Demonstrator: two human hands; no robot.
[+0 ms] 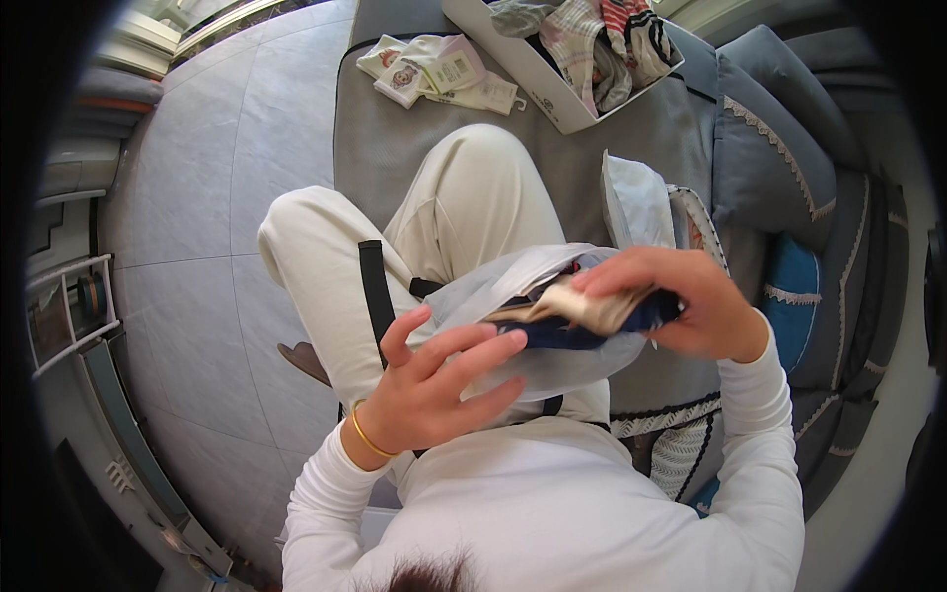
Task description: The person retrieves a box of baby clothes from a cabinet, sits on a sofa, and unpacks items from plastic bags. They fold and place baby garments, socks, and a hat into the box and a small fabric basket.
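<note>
A translucent white plastic bag [510, 370] lies in my lap, its mouth spread and dark fabric showing inside. My right hand [692, 296] grips a folded bundle of beige and navy fabric [592, 307], possibly socks, at the right side of the bag's mouth. The bundle's lower end sits within the opening. Over the left part of the bag, my left hand [444, 392] has its fingers apart, the tips near the bag's mouth. Nothing is visible in its grasp, though whether it presses on the plastic is hard to tell.
Ahead on the grey sofa [629, 140] is a white box [562, 103] filled with socks. Left of it lie several carded socks [436, 74]. A white plastic package [640, 200] stands beyond my right hand. Cushions [769, 148] line the right side; tiled floor [192, 222] spans the left.
</note>
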